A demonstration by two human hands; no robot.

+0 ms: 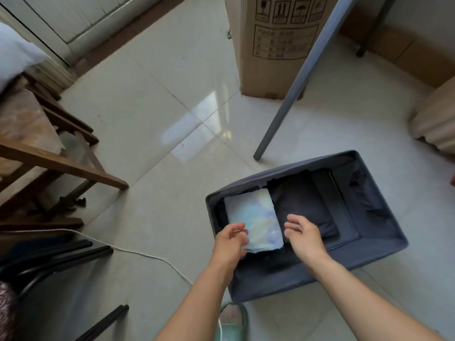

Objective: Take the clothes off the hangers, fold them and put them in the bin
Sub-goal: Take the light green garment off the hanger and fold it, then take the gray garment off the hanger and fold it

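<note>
Settling a folded pastel garment [254, 219] into the grey fabric bin [384, 252] beside a dark folded one [305, 205], left hand [231, 239] loosely curled at its edge, right hand [304, 232] spread and empty; next likely fetching another hanger

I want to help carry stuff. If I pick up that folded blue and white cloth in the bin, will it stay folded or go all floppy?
The pastel folded cloth looks like thin, soft fabric, so it would probably sag and unfold if lifted by one corner. It seems light. Both hands, like the left hand and right hand at its sides, should keep it neat.
</note>
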